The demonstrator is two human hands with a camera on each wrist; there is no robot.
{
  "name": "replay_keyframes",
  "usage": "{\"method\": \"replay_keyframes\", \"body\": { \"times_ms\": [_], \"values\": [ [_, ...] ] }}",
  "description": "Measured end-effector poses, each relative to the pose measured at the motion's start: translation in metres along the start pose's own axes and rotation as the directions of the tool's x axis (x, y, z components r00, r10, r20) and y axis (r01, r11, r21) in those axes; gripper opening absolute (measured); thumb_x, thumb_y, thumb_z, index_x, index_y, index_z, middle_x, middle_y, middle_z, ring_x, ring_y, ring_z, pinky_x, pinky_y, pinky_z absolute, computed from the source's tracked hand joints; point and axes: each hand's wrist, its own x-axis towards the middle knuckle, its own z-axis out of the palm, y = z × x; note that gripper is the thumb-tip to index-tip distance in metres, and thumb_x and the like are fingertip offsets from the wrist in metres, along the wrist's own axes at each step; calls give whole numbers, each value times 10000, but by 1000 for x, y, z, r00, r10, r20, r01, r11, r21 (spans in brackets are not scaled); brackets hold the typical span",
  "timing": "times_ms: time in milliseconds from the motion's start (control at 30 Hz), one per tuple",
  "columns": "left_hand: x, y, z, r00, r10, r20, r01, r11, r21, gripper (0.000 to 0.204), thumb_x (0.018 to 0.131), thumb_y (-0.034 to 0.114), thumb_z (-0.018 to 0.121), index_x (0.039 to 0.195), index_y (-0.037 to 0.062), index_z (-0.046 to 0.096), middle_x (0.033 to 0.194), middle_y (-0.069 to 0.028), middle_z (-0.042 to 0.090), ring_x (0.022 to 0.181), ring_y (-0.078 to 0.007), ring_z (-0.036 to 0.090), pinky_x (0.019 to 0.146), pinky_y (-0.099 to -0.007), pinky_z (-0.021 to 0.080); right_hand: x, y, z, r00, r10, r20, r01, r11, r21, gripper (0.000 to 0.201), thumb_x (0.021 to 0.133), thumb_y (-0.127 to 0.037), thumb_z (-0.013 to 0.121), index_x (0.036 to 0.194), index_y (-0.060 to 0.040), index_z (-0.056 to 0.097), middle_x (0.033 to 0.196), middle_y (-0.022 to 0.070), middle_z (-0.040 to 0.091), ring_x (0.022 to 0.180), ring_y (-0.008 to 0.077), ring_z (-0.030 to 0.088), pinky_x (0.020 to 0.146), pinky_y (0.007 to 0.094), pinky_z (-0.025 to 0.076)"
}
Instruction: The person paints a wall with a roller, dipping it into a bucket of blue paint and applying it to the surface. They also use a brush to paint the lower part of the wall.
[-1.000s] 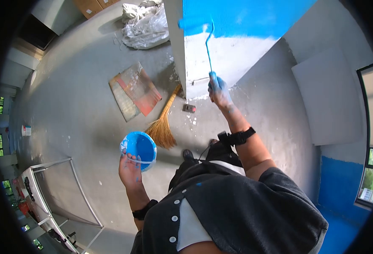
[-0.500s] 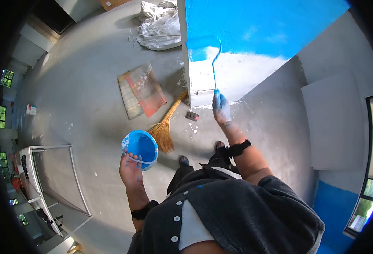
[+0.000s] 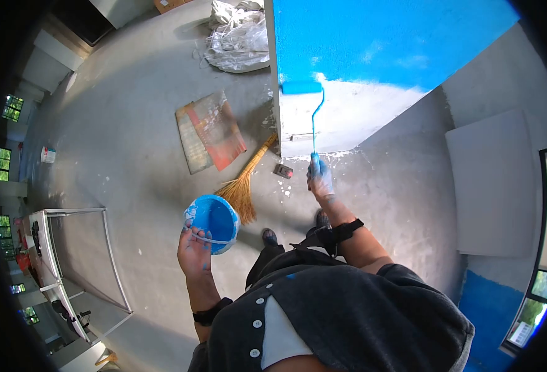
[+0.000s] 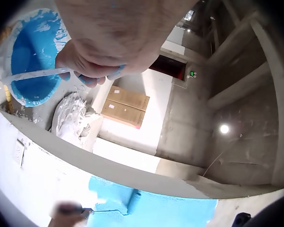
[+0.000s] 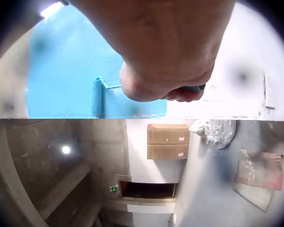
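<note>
A straw broom (image 3: 240, 195) was near overlapping flat sheets (image 3: 219, 133) on the floor (image 3: 131, 130); farther off sat a white sack (image 3: 239, 43) and cardboard boxes (image 4: 123, 113).

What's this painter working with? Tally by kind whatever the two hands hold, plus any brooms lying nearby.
Paint roller, held in the right hand: 1
Bucket, blue inside, held in the left hand: 1
Straw-coloured broom, on the floor: 1
Total: 3
</note>
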Motion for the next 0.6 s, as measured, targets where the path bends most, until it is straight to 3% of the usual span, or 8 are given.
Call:
{"method": "replay_keyframes", "body": {
  "times_ms": [67,100,200,267,300,400,533,600],
  "values": [
    [3,3,-5,999,17,39,-17,1000,-4,169,836,151,476,992,108,524,792,12,535,741,-129,518,750,-345,422,-17,-11,-6,981,193,16,-192,981,-15,453,829,-504,476,627,-110,384,468,-14,354,328,89,313,310,233,262],
    [3,5,-8,998,32,45,-32,999,-6,169,835,146,477,992,108,524,791,12,535,740,-128,517,751,-345,422,-19,-21,-3,981,192,17,-192,981,-13,453,829,-504,476,627,-110,384,468,-14,354,328,89,313,310,233,262],
    [5,9,-12,998,51,33,-52,999,14,168,834,141,477,992,108,523,792,14,535,740,-126,516,755,-344,422,-26,-57,1,986,146,81,-155,980,128,452,832,-503,474,630,-110,379,470,-12,355,331,90,310,313,231,250],
    [6,8,-9,999,53,14,-53,998,30,167,834,140,475,991,109,523,795,16,535,741,-125,516,757,-343,422,-16,-87,4,992,-104,68,84,965,249,451,831,-513,467,642,-112,383,472,-12,358,334,88,308,314,230,241],
    [8,9,-6,998,56,11,-57,998,38,168,833,139,476,991,110,523,797,16,535,742,-124,516,758,-341,421,-8,-90,1,991,-117,61,100,967,233,456,831,-527,454,651,-114,386,482,-11,366,336,86,312,315,228,247],
    [13,12,-5,997,67,24,-68,997,40,168,830,140,478,990,111,522,801,16,537,745,-122,515,757,-340,421,-10,-66,-6,997,-44,61,34,987,157,439,834,-513,460,661,-115,395,496,-9,376,339,86,319,316,225,254],
    [13,14,-8,998,65,2,-65,997,32,193,823,147,490,1012,117,512,798,11,518,737,-119,490,780,-346,404,-17,-26,-9,986,166,27,-168,980,109,430,832,-504,470,659,-116,401,483,-7,372,336,90,323,313,232,255],
    [13,17,-10,997,72,32,-73,997,27,186,824,149,489,1006,118,514,794,10,520,741,-120,493,779,-346,404,-14,-43,-5,997,62,50,-70,981,180,430,839,-500,461,656,-117,394,483,-7,369,338,90,319,316,231,254]
  ]
}}
